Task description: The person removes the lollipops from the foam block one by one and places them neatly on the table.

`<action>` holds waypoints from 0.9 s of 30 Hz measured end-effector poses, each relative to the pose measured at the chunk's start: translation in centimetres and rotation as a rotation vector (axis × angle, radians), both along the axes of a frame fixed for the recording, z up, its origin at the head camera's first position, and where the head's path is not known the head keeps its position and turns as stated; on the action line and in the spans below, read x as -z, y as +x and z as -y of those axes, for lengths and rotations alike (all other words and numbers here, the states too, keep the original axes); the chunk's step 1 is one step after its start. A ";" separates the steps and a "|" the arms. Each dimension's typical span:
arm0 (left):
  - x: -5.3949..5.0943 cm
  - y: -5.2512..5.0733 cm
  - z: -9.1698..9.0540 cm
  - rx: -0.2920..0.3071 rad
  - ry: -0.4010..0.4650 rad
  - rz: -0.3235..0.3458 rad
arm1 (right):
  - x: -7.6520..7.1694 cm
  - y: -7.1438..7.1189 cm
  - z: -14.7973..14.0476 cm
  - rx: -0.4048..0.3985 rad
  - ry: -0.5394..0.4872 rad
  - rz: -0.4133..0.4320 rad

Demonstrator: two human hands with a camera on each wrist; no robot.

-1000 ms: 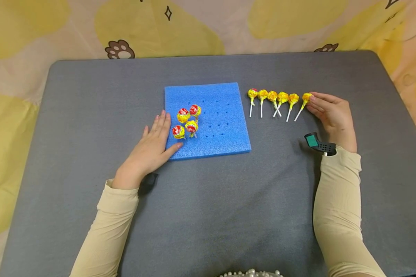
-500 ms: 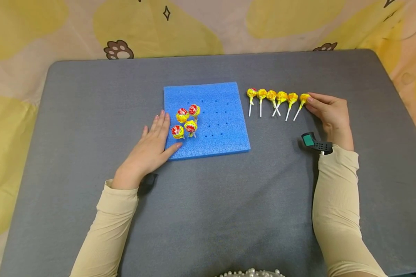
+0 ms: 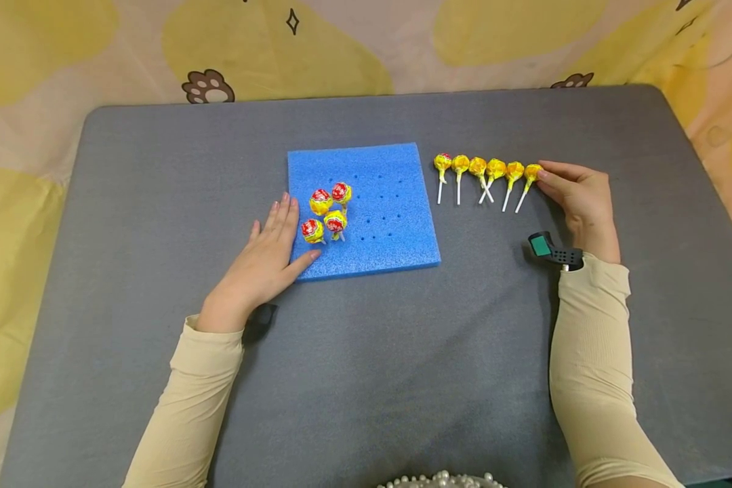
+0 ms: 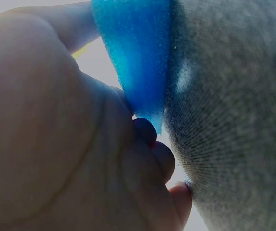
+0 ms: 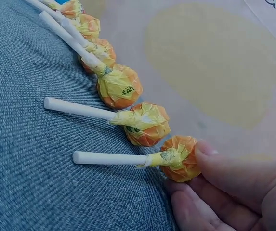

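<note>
My left hand (image 3: 257, 261) rests at the left edge of a blue foam board (image 3: 396, 247), fingers straight and thumb on its front-left corner. In the left wrist view the foam's side edge (image 4: 138, 53) shows beside the palm. Several red-and-yellow lollipops (image 3: 335, 222) stand in the board's left part. At the right, my right hand (image 3: 582, 200) pinches the wrapped head of the end lollipop (image 5: 180, 161) between thumb and fingers. That lollipop lies on the table, its white stick pointing toward the person.
A row of yellow-wrapped lollipops (image 3: 496, 169) lies to the right of the board, two sticks crossing. Small holes (image 3: 383, 197) dot the board's right part. The grey tabletop (image 3: 366, 359) reaches back to a patterned cloth (image 3: 341, 47).
My right hand has slid the end lollipop slightly left, nearer to its neighbour in the row. The left hand and the board keep their places.
</note>
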State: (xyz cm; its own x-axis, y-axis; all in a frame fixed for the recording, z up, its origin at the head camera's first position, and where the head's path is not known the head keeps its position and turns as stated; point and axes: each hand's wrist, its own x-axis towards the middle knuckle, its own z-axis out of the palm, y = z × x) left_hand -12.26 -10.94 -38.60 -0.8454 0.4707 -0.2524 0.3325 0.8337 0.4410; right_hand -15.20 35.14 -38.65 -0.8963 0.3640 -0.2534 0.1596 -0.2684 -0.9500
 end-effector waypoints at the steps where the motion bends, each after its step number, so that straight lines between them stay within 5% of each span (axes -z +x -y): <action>1: 0.0 0.0 0.0 0.000 0.000 0.000 | 0.0 0.0 0.0 0.000 0.003 -0.002; 27: 0.2 -0.1 0.1 0.006 0.000 0.000 | 0.1 -0.1 0.4 0.032 0.067 -0.010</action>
State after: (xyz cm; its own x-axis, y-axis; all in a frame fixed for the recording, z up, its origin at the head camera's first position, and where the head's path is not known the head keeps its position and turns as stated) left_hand -12.36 -11.03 -38.77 -0.8425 0.4758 -0.2526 0.3375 0.8317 0.4409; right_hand -15.28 34.73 -38.71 -0.8862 0.4087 -0.2182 0.1418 -0.2091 -0.9676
